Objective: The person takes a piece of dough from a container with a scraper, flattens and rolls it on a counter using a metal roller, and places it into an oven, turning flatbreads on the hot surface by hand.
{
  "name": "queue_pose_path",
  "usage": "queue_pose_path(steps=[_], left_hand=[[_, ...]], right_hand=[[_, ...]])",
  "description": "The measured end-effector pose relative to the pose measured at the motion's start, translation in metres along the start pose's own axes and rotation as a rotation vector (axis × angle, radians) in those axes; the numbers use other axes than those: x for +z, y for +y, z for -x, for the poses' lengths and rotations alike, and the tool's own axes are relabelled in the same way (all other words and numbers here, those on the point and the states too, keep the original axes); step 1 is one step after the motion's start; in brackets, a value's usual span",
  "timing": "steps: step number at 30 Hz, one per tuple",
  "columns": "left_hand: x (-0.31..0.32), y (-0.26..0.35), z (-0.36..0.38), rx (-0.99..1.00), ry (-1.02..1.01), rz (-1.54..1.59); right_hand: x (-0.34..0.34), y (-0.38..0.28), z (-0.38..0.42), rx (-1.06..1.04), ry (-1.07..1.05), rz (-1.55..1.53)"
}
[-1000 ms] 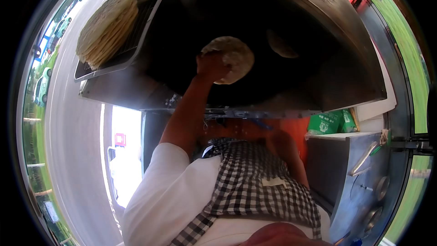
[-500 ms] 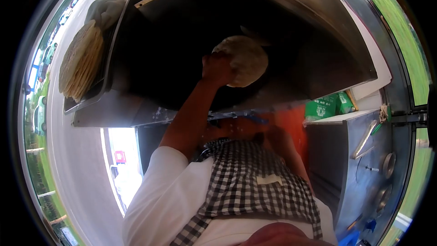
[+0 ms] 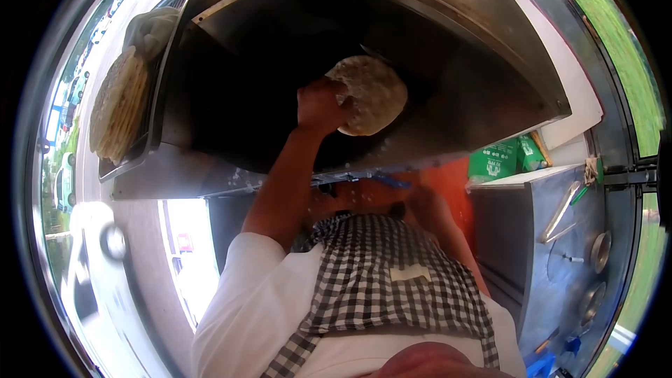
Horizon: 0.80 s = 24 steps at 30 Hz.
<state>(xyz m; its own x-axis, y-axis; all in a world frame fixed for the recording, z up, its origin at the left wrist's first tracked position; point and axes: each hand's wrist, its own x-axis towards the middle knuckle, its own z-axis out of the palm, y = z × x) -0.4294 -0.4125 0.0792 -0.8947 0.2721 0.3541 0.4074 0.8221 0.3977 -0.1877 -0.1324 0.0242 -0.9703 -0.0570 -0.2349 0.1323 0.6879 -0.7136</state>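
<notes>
My left hand (image 3: 320, 106) reaches over the dark griddle (image 3: 238, 91), its fingers closed on the left edge of a round, pale flatbread (image 3: 378, 96). The bread's upper face looks bubbled and spotted. Just behind the bread shows the pale tip of a thin, blade-like object (image 3: 369, 50), mostly lost in shadow. My right hand (image 3: 420, 201) is low, close to my checked apron, beside the griddle's front edge; shadow hides its fingers.
A stack of flatbreads (image 3: 119, 112) lies on a rack left of the griddle, with a pale cloth or bag (image 3: 150, 31) behind. To the right, green packages (image 3: 493, 161) sit on a metal cabinet (image 3: 504, 238). A metal rim (image 3: 514, 136) edges the griddle.
My left hand has shifted slightly left, and the flatbread has moved a little with it. The bread's bubbled surface now shows more clearly. A white vehicle has appeared outside at lower left.
</notes>
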Motion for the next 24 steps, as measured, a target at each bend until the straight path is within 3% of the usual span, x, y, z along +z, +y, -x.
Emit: queue_pose_path(steps=[2, 5, 8, 20, 24], left_hand=[[-0.009, -0.003, 0.007, -0.080, -0.008, 0.029], [-0.022, -0.009, 0.023, -0.037, 0.158, 0.148], [-0.033, -0.014, 0.042, -0.062, 0.199, 0.138], [-0.044, -0.035, 0.166, -0.313, 0.290, 0.127], [-0.057, -0.023, 0.165, -0.362, 0.314, 0.160]], right_hand=[[-0.002, 0.001, -0.003, 0.004, -0.031, 0.064], [-0.003, 0.003, -0.002, -0.045, -0.044, 0.090], [0.006, 0.012, -0.003, -0.080, -0.013, 0.059], [-0.008, 0.029, -0.034, -0.124, -0.210, 0.101], [-0.023, 0.033, -0.043, -0.166, -0.124, 0.043]])
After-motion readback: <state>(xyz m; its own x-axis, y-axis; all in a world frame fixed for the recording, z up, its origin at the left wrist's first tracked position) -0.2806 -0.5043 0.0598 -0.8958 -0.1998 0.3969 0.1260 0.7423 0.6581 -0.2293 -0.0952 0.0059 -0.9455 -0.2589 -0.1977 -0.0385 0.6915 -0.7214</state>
